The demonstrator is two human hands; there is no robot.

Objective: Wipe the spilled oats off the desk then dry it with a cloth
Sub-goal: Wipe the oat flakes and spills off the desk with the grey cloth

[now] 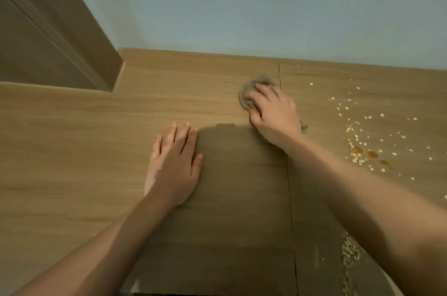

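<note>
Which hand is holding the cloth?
The right hand, curled over the grey cloth; the left hand lies flat on the desk, holding nothing.

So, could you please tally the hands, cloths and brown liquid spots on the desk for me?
hands: 2 (left hand, right hand)
cloth: 1
brown liquid spots: 3
oats: too many to count, left out
total: 6
</note>
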